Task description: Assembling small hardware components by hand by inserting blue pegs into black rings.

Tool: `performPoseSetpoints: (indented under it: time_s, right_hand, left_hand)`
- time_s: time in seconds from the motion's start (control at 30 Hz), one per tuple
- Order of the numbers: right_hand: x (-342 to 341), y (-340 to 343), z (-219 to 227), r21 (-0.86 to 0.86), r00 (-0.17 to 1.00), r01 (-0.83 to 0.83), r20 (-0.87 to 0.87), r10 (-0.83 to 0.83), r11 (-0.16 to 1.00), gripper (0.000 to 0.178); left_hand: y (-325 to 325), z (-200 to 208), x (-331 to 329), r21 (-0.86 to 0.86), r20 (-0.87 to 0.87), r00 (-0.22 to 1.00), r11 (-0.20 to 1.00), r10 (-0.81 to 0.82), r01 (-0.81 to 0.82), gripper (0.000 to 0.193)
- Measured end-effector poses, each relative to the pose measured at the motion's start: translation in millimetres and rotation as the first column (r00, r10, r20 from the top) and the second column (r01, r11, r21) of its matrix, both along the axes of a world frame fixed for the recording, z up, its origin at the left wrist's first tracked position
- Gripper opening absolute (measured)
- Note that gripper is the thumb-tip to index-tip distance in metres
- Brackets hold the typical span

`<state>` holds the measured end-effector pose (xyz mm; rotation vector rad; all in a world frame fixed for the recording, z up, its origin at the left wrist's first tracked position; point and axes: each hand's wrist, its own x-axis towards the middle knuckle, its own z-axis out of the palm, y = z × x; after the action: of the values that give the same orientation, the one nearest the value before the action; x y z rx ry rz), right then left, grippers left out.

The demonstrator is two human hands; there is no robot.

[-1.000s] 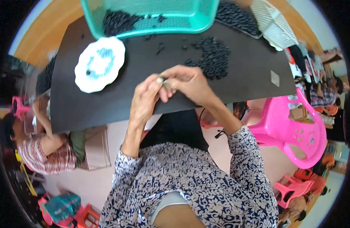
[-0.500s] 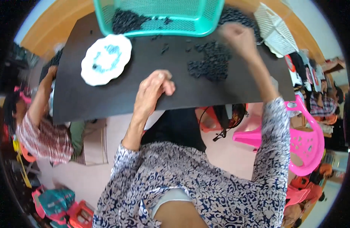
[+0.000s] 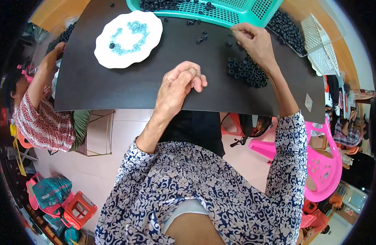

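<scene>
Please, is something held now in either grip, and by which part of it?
It cannot be told: the left grip is curled, the right grip has its fingers bent, and no held thing shows clearly in either.

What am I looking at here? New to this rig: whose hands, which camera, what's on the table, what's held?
No machine: just a person's bare hands. The camera is a fisheye worn on the head, looking down, so straight edges bend. The left hand is curled over the dark table; the right hand is by the pile of small black rings. A white plate with blue markings bears one black piece. A green basket with more black pieces is at the far edge. I can't tell whether either hand holds anything. The person at far left is someone else.
</scene>
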<state>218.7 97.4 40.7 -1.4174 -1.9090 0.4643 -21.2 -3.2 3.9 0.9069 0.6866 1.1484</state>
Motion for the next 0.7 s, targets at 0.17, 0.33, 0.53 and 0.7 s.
performPoseSetpoints:
  time_s: [0.17, 0.33, 0.53, 0.7]
  right_hand:
    - [3, 10, 0, 0.034, 0.992, -0.044, 0.117, 0.040, 0.998, 0.019]
    - [18, 3, 2, 0.139, 0.969, -0.015, 0.246, -0.019, 0.990, 0.019]
    - [45, -6, -15, 0.214, 0.976, 0.203, 0.029, -0.214, 0.955, 0.018]
    - [149, -9, -35, 0.230, 0.844, 0.503, 0.077, -0.530, 0.833, 0.025]
  left_hand:
    - [-2, 3, -2, -0.025, 0.006, 1.000, 1.000, 0.000, 0.000, 0.020]
    - [-3, 9, 3, -0.044, -0.051, 0.999, 0.999, 0.011, -0.013, 0.023]
    - [-2, 1, 0, 0.026, -0.009, 1.000, 1.000, -0.009, 0.009, 0.027]
    - [-3, 2, 4, 0.073, -0.017, 1.000, 0.997, -0.021, 0.022, 0.031]
